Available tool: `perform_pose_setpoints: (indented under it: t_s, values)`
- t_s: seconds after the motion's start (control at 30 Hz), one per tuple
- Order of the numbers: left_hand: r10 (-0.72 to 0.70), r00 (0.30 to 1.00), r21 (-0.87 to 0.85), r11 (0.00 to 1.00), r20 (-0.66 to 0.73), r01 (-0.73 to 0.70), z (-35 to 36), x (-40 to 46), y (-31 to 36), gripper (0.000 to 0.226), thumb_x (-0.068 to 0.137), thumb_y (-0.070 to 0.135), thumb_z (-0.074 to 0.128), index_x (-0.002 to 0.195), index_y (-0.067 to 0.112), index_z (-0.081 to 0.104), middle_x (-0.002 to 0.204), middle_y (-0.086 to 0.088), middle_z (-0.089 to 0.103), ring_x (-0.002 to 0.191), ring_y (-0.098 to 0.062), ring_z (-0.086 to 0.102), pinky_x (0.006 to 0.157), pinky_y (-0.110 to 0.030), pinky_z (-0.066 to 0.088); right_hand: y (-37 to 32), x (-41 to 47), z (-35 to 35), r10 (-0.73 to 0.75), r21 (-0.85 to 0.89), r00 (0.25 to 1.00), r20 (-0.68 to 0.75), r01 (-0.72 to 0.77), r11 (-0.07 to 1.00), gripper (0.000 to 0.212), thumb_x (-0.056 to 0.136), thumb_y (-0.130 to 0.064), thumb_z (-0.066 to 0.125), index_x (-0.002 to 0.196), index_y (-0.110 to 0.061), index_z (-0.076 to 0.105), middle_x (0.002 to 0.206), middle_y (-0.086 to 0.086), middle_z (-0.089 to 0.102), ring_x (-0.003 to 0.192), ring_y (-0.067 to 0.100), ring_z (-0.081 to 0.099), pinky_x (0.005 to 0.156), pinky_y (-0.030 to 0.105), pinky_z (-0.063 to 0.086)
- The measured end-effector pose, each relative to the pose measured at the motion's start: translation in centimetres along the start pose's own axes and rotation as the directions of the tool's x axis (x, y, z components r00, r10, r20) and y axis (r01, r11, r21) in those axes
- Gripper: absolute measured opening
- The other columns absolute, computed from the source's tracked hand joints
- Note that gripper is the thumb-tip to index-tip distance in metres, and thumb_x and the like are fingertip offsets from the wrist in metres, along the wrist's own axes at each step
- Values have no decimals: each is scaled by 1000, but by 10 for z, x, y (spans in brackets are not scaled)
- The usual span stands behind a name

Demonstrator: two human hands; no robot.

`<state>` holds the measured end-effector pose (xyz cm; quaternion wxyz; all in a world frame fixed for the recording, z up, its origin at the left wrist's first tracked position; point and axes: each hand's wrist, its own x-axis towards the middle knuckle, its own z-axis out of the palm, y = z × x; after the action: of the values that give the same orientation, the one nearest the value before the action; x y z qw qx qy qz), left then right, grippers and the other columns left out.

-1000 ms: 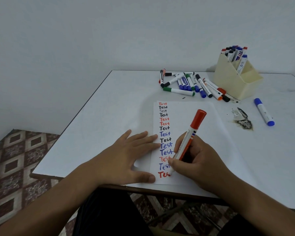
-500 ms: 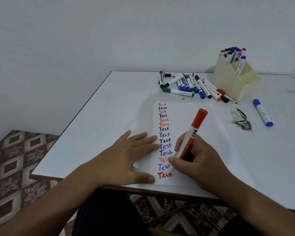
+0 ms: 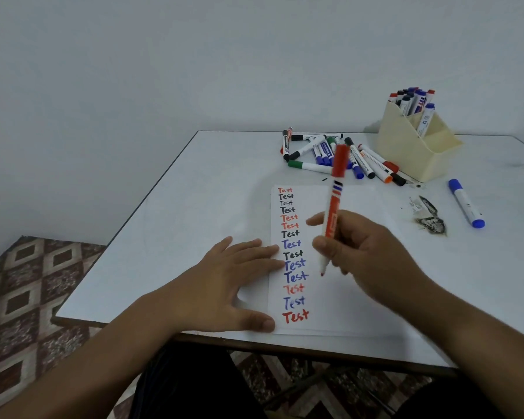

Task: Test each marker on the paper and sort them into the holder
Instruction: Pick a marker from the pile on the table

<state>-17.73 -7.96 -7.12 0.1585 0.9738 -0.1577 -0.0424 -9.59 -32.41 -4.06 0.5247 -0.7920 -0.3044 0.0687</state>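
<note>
Your right hand (image 3: 366, 255) pinches the red marker (image 3: 332, 211) around its lower barrel, holding it nearly upright with the bare tip just above the paper (image 3: 345, 297) and its red cap seated on the top end. The barrel carries dark stripes and printing too small to read. Down the sheet's left edge runs a column of the word "Test" in red, black and blue (the bottom one is bold red, the third very faint). Your left hand (image 3: 227, 285) lies flat with fingers spread, fingertips and thumb pressing the paper's left edge to the white table (image 3: 176, 225). Beyond the sheet sits a pile of loose markers (image 3: 339, 155), capped in black, blue, green, red and orange. Just right of them stands the cream holder (image 3: 418, 149), with markers upright in its rear compartments. A blue marker (image 3: 466, 203) lies alone further right, near a dark scuffed patch (image 3: 430, 219).
</note>
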Motion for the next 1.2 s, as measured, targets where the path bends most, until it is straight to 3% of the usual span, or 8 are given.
perform_pose_setpoints:
  t_s: [0.1, 0.23, 0.47, 0.57, 0.73, 1.0, 1.1, 1.2]
  values:
    - [-40, 999, -120, 992, -25, 36, -3, -2, 2, 100, 70, 78, 66, 152, 49, 17, 156, 39, 2, 146, 7, -5, 124, -43, 5, 6, 15, -19, -64, -317, 998, 1, 61, 946, 40, 83, -61, 46, 114, -40, 60, 74, -8, 62, 70, 8, 57, 64, 21, 50]
    - [-88, 934, -306, 952, -346, -24, -12, 1, 3, 94, 77, 70, 67, 153, 42, 19, 158, 29, 12, 148, -3, 16, 118, -45, 29, 22, 29, -39, -172, -821, 968, 184, 248, 514, 58, 93, -64, 23, 123, -29, 59, 82, -11, 49, 74, 9, 45, 66, 30, 47]
    - [202, 854, 372, 928, -480, -11, -36, 37, 26, 60, 96, 48, 48, 145, 15, 44, 151, -3, 44, 139, -21, 39, 116, -32, 29, 12, 34, -39, -351, -885, 884, 309, 402, 234, 47, 95, -53, 29, 109, -27, 66, 74, -7, 36, 63, 13, 35, 55, 29, 27]
    - [269, 861, 470, 882, -431, -39, -33, 53, 29, 37, 99, 32, 52, 129, 11, 56, 114, -6, 67, 92, -23, 63, 75, -37, 57, 3, 35, -35, -382, -881, 870, 310, 414, 227, 48, 93, -51, 29, 105, -25, 68, 73, -6, 38, 65, 14, 35, 57, 31, 30]
    - [164, 930, 371, 928, -328, -33, -32, 60, 37, 20, 103, 34, 43, 113, 19, 52, 84, 5, 54, 66, -13, 46, 54, -21, 32, 0, 34, -40, -349, -896, 883, 313, 397, 199, 31, 90, -48, 55, 101, -24, 71, 74, -1, 57, 70, 16, 39, 60, 34, 39]
    - [-173, 945, -173, 976, -277, 128, -34, 57, 30, 61, 95, 53, 50, 147, 42, 19, 92, 14, 53, 81, -7, 53, 69, -21, 43, 5, 33, -46, -363, -899, 896, 254, 357, 253, 32, 91, -48, 55, 102, -23, 72, 75, -2, 63, 68, 20, 51, 58, 35, 46]
    - [-234, 926, -329, 935, -298, 130, -29, 53, 26, 64, 102, 26, 48, 147, 45, 7, 114, 22, 56, 103, -4, 56, 88, -25, 48, -1, 33, -50, -250, -791, 968, 10, 161, 591, 33, 93, -52, 50, 108, -29, 66, 85, -10, 66, 75, 14, 55, 69, 38, 53]
    - [-251, 919, -399, 909, -304, 117, -30, 49, 26, 65, 102, 21, 51, 144, 52, 12, 125, 26, 60, 115, -2, 58, 99, -27, 48, -7, 30, -50, -95, -308, 972, -217, 24, 951, 22, 91, -32, 69, 108, -29, 55, 90, -19, 70, 81, 7, 68, 74, 23, 53]
